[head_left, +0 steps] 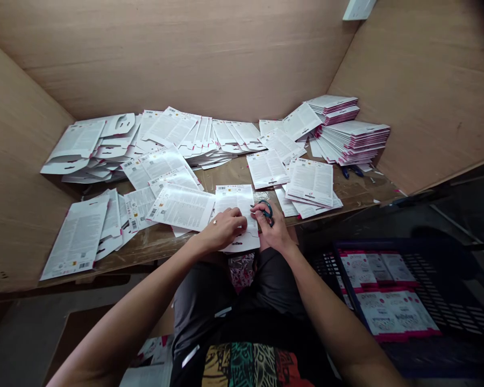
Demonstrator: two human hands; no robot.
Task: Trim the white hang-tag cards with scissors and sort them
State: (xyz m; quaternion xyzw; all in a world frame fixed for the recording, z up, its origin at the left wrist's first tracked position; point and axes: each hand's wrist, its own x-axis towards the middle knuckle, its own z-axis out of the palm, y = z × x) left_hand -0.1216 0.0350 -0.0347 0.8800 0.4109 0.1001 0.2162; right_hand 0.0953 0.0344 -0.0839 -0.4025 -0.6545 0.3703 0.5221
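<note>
A white printed packet (234,194) lies at the table's front edge, its lower end with a hanger slot towards me. My left hand (227,228) rests on this packet with its fingers curled in; whatever they pinch is too small to make out. At the packet's right edge, my right hand (273,226) is closed round small scissors with teal handles (267,211). The scissors' tip points left, towards my left hand. Another packet (183,207) lies just left of the one under my hand.
Loose packets (161,166) cover the table's left side and back. Stacked packets (353,141) stand at the back right, with a dark blue tool (351,171) before them. Wooden panels (201,59) enclose the table (153,248). A blue crate (447,279) of packets sits lower right.
</note>
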